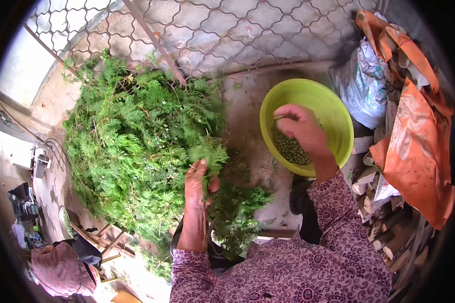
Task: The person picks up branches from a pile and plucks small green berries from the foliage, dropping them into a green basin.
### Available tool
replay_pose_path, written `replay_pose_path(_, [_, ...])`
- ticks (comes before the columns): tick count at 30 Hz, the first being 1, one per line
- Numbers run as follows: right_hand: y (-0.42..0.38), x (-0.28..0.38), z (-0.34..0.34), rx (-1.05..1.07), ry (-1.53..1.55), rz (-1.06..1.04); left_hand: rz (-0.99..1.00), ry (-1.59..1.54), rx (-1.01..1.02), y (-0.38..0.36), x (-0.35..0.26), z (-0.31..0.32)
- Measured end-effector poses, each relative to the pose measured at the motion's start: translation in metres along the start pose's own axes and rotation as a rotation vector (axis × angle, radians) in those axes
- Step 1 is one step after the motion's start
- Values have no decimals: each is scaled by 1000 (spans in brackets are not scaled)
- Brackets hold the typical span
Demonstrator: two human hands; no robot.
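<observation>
My left hand point(195, 184) is closed around a leafy evergreen sprig point(207, 154), at the right edge of a large heap of cut evergreen branches point(131, 136). More foliage hangs below that hand, near my lap. My right hand point(303, 129) hovers over a yellow-green plastic basin point(338, 108), its fingers curled in towards the thumb. A small greenish bit shows at the fingertips, too small to name. Small round green cones or berries point(290, 147) cover the lower left of the basin's bottom, partly hidden by my right hand and wrist.
A metal lattice point(227, 25) runs along the back. On the right are a filled white sack point(364, 86), an orange sack point(414, 151) and stacked firewood point(394, 232). A wooden stool frame point(108, 240) and a cloth-covered item point(60, 267) are at lower left.
</observation>
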State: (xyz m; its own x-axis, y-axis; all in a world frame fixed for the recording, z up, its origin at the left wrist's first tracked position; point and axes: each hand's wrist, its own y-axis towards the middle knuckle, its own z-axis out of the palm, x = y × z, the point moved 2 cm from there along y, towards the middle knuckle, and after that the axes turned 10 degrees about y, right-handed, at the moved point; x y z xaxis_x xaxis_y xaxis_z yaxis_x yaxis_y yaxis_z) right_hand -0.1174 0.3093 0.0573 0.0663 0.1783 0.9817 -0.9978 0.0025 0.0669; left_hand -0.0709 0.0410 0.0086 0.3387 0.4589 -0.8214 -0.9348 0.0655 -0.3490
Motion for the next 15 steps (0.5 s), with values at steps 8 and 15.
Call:
replay_pose_path(8, [17, -40, -69, -323, -1134, -477, -14, 60, 29, 1, -12, 8])
replay_pose_path(15, [16, -32, -29, -1, -755, -119, -5, -145, -70, 7, -23, 2])
